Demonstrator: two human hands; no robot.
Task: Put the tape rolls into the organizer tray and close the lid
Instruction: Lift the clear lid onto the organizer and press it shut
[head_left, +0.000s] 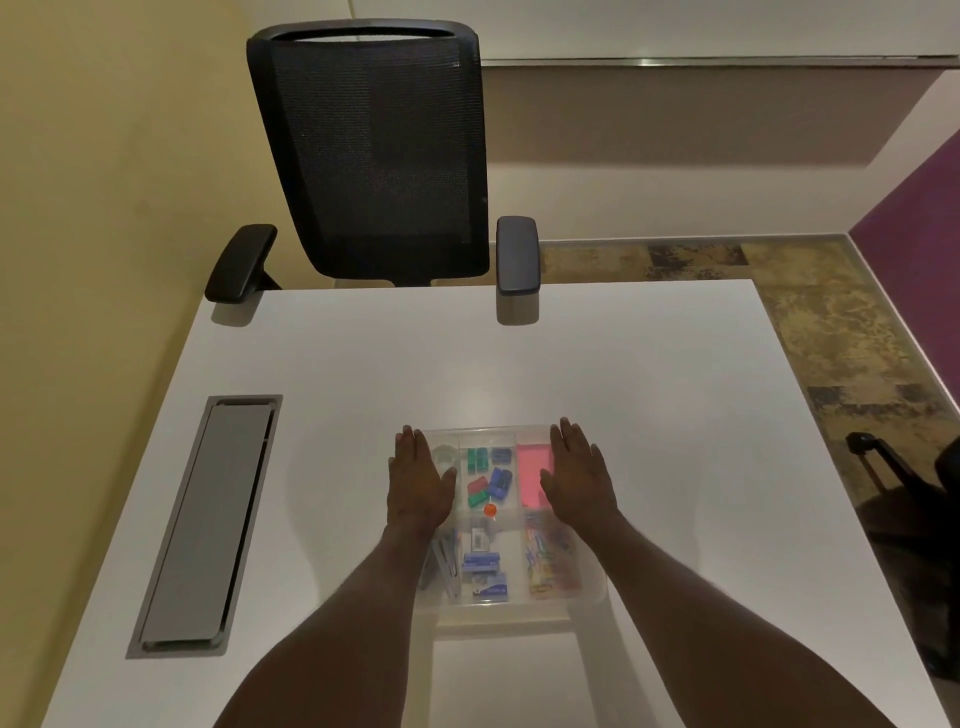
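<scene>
Near the front edge of the white counter (571, 364) sits the clear organizer tray (592, 584), and both hands are flat on top of it, so it looks like the lid (485, 434) is already down and being pressed shut. The left hand (418, 480) lies palm down with fingers together over the far-left compartment, where a clear tape roll (445, 457) shows faintly through the plastic. The right hand (579, 475) mirrors it over the pink pad (532, 473), fingers straight and pointing away from the person. Neither hand is gripping anything, just pushing down. Both forearms reach in straight from the bottom of the view, roughly parallel. Pressing both sides evenly probably helps the lid seat square instead of popping up on one side. Can't tell if it's actually latched.
</scene>
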